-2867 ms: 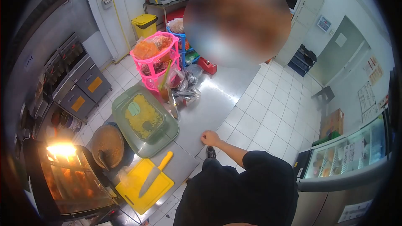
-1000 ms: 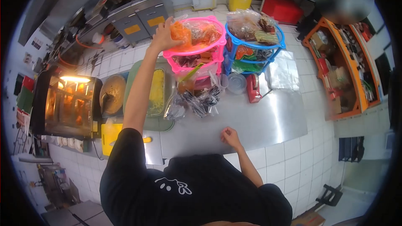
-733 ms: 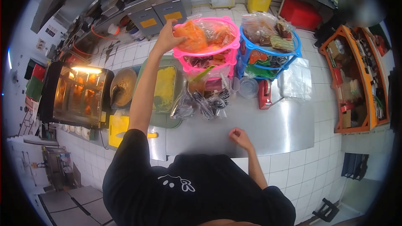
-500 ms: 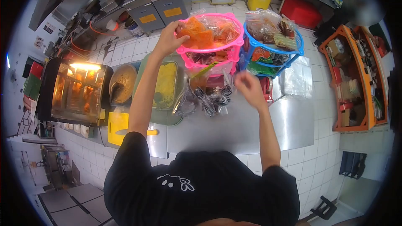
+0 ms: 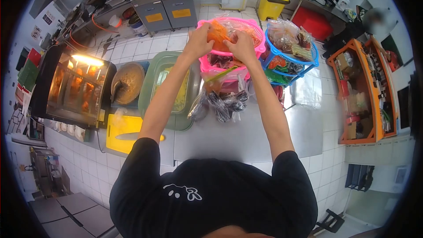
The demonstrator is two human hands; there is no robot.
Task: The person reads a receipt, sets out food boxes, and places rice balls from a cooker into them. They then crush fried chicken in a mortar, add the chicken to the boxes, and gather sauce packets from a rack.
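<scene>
My left hand (image 5: 200, 42) is closed on the left side of a clear plastic bag of orange food (image 5: 217, 36). My right hand (image 5: 242, 46) pinches the right side of that same bag, its thumb toward the left. The bag is at the top tier of a pink stacked basket (image 5: 261, 39), where other clear bags lie. Below the hands, dark items show in the lower tier. In front of the basket, several tied clear bags with dark contents (image 5: 222, 105) rest on the steel table, and a yellow-green handle (image 5: 220, 76) slants above them.
A blue tiered basket (image 5: 315, 61) full of packets stands right of the pink one. To the left are a green tub (image 5: 150, 75) with yellow food, a round pan (image 5: 132, 81), a lit glass warmer (image 5: 72, 88) and a knife (image 5: 128, 136) on a yellow board (image 5: 115, 128).
My right hand has moved up and left from beside the tied bags to the orange bag. My left hand stays on that bag. The whole view has shifted slightly.
</scene>
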